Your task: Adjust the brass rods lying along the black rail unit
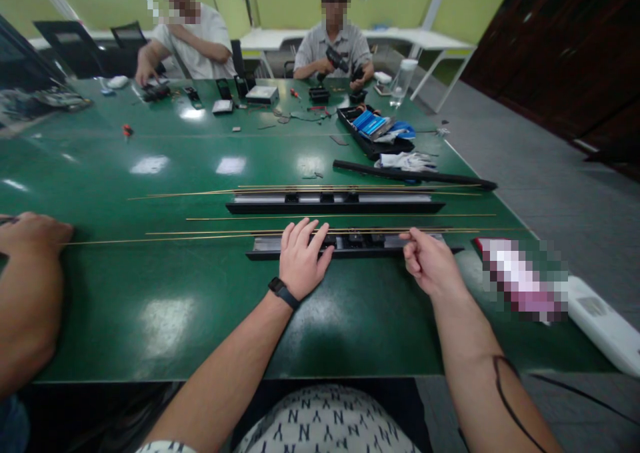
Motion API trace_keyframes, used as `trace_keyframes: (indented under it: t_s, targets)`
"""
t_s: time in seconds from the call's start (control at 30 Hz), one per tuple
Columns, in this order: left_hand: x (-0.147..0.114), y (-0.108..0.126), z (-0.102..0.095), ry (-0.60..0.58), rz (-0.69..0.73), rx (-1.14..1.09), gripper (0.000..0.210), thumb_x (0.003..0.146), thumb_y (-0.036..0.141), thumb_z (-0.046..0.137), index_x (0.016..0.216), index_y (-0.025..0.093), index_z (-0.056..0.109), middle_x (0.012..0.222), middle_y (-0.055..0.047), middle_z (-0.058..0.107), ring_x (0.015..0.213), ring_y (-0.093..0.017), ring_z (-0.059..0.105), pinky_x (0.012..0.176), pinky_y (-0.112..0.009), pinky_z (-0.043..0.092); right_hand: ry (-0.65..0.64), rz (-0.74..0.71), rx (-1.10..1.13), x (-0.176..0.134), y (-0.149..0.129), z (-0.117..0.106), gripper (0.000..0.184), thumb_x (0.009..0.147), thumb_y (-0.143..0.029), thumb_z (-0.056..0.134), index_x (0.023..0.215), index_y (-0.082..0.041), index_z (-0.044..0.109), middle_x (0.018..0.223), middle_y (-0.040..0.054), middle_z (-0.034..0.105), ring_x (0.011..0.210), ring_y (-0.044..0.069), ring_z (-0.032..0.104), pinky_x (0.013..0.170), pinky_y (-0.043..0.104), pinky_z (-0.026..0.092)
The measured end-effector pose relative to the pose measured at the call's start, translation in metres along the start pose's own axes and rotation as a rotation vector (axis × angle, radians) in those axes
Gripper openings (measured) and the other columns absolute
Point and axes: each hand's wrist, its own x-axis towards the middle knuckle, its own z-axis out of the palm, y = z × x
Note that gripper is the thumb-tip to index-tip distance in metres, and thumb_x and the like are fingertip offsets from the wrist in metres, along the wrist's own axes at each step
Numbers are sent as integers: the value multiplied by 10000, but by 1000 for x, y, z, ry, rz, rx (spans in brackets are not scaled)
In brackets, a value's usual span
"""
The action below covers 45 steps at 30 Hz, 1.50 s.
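Note:
My left hand (304, 256) lies with fingers spread over the near black rail (350, 255) and the thin golden rods along its top. A dark watch (283, 293) is on that wrist. Toward the rail's right end, the fingers of my right hand (431, 261) are curled, thumb and index at a thin golden rod (465, 231). The exact grip is partly hidden. Between the hands, black fittings (376, 239) show in the rail's channel. Parallel behind it lies a second black rail (335, 207), with more golden rods (200, 192) above it. One single rod (220, 219) lies between the rails.
At the left edge, another person's hand (37, 233) is at a long rod's end. Across the green table (165, 333) two people handle parts, one with a power drill (337, 59). A black tube (415, 174), gloves (407, 162) and a black tray (367, 143) lie back right; a white device (603, 323) lies near right.

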Motion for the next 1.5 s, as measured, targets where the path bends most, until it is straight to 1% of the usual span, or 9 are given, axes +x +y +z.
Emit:
trace_keyframes:
  t_s: [0.53, 0.67, 0.9, 1.2, 1.5]
  targets:
    - [0, 1, 0, 0, 0, -1, 450, 1000, 375, 594, 1429, 238, 603, 1442, -114, 640, 1450, -294, 494, 1266, -522, 280, 2, 2, 6, -1, -2, 2, 238, 883, -379, 731, 869, -145, 693, 489, -29, 562, 282, 56, 346, 260, 160, 217]
    - [0, 1, -1, 2, 7, 12, 439, 1006, 379, 589, 1415, 222, 613, 1429, -117, 648, 1438, -293, 506, 1265, -519, 279, 6, 1, 1, -1, -1, 2, 263, 873, -402, 743, 877, -144, 689, 481, -32, 553, 273, 59, 336, 258, 165, 206]
    - [-1, -1, 1, 0, 2, 8, 459, 994, 378, 605, 1434, 249, 600, 1444, -109, 638, 1445, -297, 501, 1270, -521, 276, 9, 5, 6, -2, -2, 3, 242, 882, -380, 737, 865, -142, 694, 487, -27, 555, 281, 61, 348, 261, 161, 209]
    - [0, 0, 0, 5, 7, 9, 447, 1002, 380, 595, 1424, 234, 607, 1440, -112, 642, 1444, -293, 502, 1269, -515, 275, 8, -1, 11, -1, -2, 3, 229, 894, -365, 720, 865, -140, 697, 484, -25, 562, 280, 61, 346, 258, 162, 211]
    - [-1, 0, 1, 10, 10, 21, 444, 1003, 382, 595, 1421, 234, 608, 1441, -109, 641, 1446, -295, 498, 1269, -523, 266, -36, -16, -30, -3, -2, 3, 331, 859, -459, 781, 893, -138, 707, 506, -28, 560, 288, 52, 344, 269, 157, 201]
